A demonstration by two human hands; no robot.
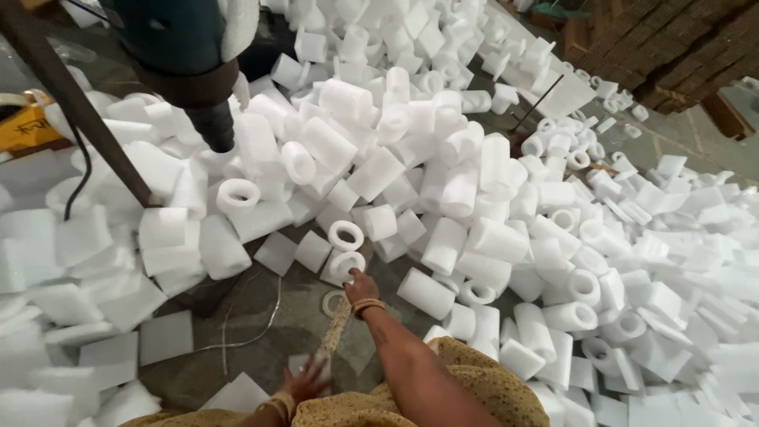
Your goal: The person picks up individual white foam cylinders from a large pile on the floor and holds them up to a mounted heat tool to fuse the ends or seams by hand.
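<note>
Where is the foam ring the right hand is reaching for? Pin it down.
In the head view, the foam ring lies just left of centre at the pile's near edge, touching the right hand, with another white ring directly behind it.

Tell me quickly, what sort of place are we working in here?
Most likely a small foam-cutting workshop. The concrete floor is heaped with white foam rings and blocks, a drill-like machine head hangs above, and stacked cardboard sits at the back.

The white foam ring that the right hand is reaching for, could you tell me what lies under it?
The white foam ring rests on a flat white foam square on the grey floor. The right hand covers its near edge.
</note>
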